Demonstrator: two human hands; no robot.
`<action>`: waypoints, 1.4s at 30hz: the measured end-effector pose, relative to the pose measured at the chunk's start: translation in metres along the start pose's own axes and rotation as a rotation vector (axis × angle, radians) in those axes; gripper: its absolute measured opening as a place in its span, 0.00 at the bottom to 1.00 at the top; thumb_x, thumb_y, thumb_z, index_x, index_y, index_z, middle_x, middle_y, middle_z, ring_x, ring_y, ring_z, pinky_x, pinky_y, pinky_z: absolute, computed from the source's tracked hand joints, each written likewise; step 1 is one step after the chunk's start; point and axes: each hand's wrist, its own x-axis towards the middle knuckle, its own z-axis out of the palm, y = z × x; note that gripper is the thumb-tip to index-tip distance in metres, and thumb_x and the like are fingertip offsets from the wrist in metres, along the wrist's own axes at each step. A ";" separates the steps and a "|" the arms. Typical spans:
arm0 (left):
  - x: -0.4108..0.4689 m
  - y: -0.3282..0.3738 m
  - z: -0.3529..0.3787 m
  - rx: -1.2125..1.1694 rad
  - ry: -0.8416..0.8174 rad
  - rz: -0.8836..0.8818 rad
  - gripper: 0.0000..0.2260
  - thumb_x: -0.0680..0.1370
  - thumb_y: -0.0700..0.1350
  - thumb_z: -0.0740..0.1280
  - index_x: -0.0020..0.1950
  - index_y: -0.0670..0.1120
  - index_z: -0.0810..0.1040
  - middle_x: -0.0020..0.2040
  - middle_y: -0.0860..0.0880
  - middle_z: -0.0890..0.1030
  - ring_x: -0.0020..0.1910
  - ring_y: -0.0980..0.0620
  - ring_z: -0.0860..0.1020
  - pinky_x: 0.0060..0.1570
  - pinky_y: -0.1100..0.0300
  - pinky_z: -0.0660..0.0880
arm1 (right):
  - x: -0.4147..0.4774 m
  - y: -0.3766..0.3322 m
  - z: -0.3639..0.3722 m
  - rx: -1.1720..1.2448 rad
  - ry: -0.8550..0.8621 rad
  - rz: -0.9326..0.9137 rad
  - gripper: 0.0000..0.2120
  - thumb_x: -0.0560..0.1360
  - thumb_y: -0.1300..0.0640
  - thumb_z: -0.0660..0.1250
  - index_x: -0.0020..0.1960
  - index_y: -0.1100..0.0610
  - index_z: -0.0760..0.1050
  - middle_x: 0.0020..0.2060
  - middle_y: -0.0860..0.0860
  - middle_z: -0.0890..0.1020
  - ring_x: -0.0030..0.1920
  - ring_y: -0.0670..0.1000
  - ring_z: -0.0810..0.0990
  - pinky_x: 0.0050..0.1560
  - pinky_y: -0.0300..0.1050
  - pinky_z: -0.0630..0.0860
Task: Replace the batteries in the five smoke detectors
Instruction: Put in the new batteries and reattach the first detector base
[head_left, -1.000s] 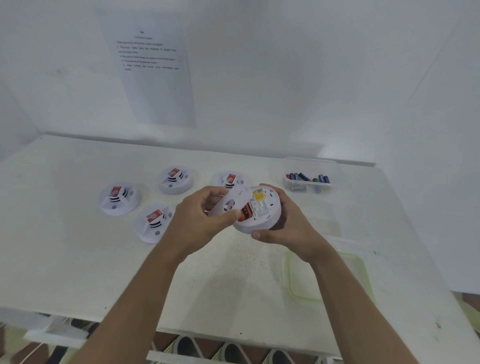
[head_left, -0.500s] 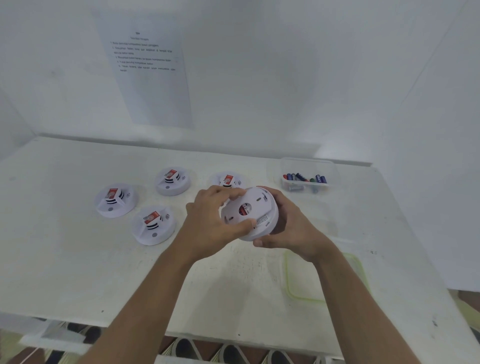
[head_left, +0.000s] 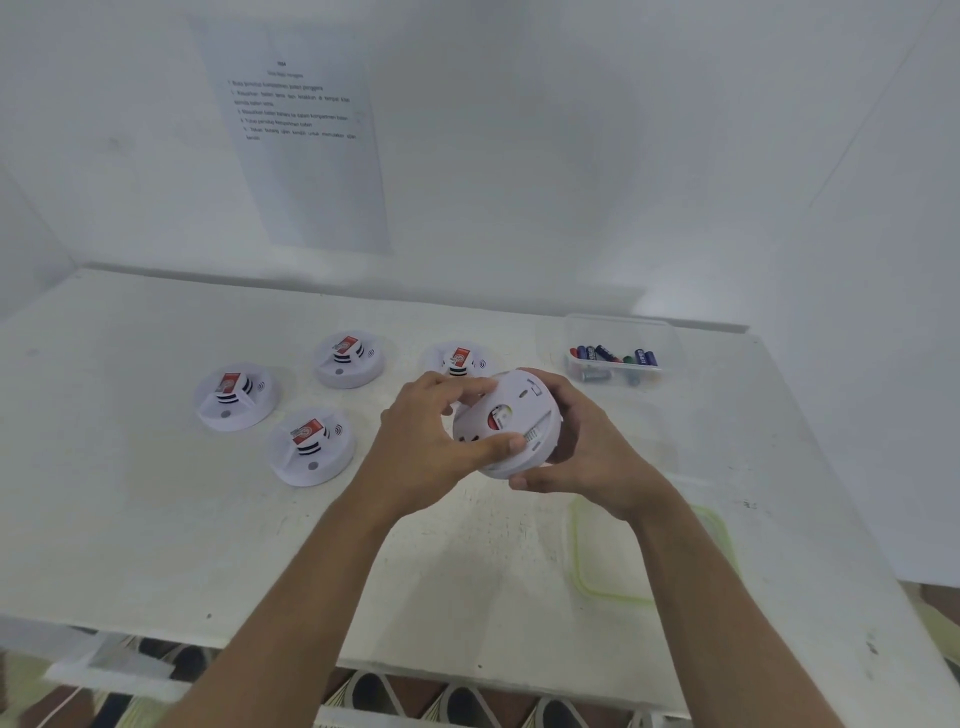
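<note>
Reseated since before, the round white plastic backplate (head_left: 501, 410) caps the disc-shaped smoke detector (head_left: 543, 452); left hand (head_left: 421, 452) pinches the backplate, right hand (head_left: 589, 457) grips the detector.

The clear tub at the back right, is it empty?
Not empty: several batteries lie in the bottom of the clear tub.

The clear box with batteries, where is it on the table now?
In the head view the battery box sits far right on the table, beyond the right hand and the held smoke detector.
</note>
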 end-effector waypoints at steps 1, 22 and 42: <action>0.000 -0.001 0.000 -0.006 -0.006 0.002 0.28 0.61 0.71 0.73 0.59 0.69 0.72 0.56 0.65 0.73 0.56 0.61 0.72 0.62 0.50 0.73 | 0.000 0.000 0.000 -0.006 0.008 -0.002 0.46 0.62 0.69 0.82 0.74 0.50 0.67 0.67 0.53 0.76 0.65 0.58 0.79 0.54 0.62 0.82; -0.004 -0.017 0.004 0.068 -0.008 0.181 0.25 0.70 0.72 0.63 0.66 0.70 0.70 0.61 0.72 0.67 0.65 0.68 0.63 0.69 0.49 0.63 | 0.000 -0.003 0.005 0.089 0.009 -0.029 0.45 0.61 0.66 0.82 0.74 0.52 0.68 0.67 0.57 0.76 0.66 0.61 0.77 0.55 0.60 0.81; -0.006 -0.028 0.011 -0.506 0.112 0.016 0.17 0.85 0.51 0.55 0.74 0.62 0.67 0.63 0.54 0.80 0.56 0.53 0.82 0.45 0.57 0.82 | 0.006 0.001 0.032 0.012 0.347 0.009 0.17 0.82 0.53 0.64 0.70 0.51 0.73 0.44 0.56 0.84 0.37 0.49 0.82 0.39 0.41 0.79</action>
